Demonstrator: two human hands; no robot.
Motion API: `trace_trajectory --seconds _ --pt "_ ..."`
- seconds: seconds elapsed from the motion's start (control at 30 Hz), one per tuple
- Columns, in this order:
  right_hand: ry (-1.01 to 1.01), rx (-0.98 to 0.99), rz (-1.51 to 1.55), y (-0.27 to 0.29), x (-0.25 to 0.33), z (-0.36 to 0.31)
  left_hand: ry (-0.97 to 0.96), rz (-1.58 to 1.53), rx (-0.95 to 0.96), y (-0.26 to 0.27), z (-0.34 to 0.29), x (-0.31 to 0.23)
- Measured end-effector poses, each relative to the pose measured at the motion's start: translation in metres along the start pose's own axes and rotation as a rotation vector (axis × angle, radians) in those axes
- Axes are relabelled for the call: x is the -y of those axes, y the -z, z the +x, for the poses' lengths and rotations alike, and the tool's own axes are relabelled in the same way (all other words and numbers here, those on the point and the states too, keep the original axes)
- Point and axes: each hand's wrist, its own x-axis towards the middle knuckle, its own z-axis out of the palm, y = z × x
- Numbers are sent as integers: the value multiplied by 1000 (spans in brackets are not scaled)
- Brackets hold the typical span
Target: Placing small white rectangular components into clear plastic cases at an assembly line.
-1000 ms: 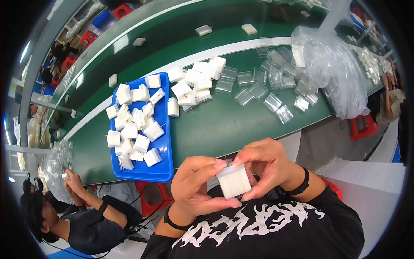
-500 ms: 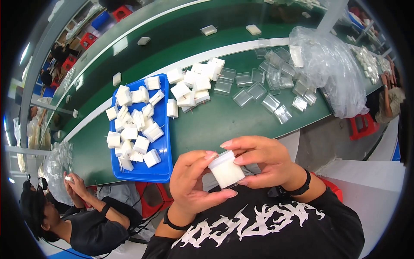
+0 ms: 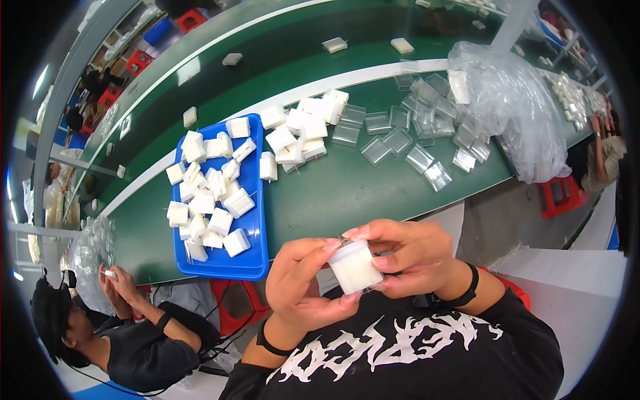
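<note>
Between my two hands is a small white block-shaped piece (image 3: 355,269) with a paler band along its top edge. My left hand (image 3: 299,283) grips its left side, thumb low and fingers at the upper corner. From the other side, my right hand (image 3: 417,259) holds it by the fingertips. What looks like a clear plastic edge shows at the block's lower right. Ahead and to the left, a blue tray (image 3: 262,220) carries several similar white blocks, some with thin pins sticking out. More white blocks (image 3: 291,140) are heaped beside it.
Several clear plastic covers (image 3: 419,159) lie scattered on the green table (image 3: 320,200). A big clear plastic bag (image 3: 510,110) slumps at the right. Beyond a white rail, a green belt (image 3: 283,65) carries spaced blocks. A co-worker (image 3: 143,350) sits at left, handling a small white piece.
Blocks on the belt have shifted to the right. Both my hands and the block have come slightly lower, and my right-hand fingers have changed position on it.
</note>
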Motion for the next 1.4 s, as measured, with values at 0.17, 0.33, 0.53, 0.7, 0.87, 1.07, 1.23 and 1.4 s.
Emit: trace_trajectory --seconds 0.17,0.33,0.53,0.7,0.87,1.07,1.23,1.4 --pt "-95 0 33 5 -4 7 150 -76 -38 -2 5 -3" --pt "-204 70 -437 15 12 17 827 -475 -46 6 8 -9" --pt "-676 -249 81 6 18 11 227 106 149 7 20 -6" --pt "-639 -138 282 3 27 15 45 9 144 6 8 5" --pt "-674 -8 290 10 29 15 130 -122 45 3 5 -1" --pt "-669 17 214 9 29 10 42 -86 76 4 5 -2" --pt "-554 -35 161 2 23 2 -9 -40 69 3 5 -3" --pt "-397 -12 102 0 21 0 -52 -14 49 1 2 -7"
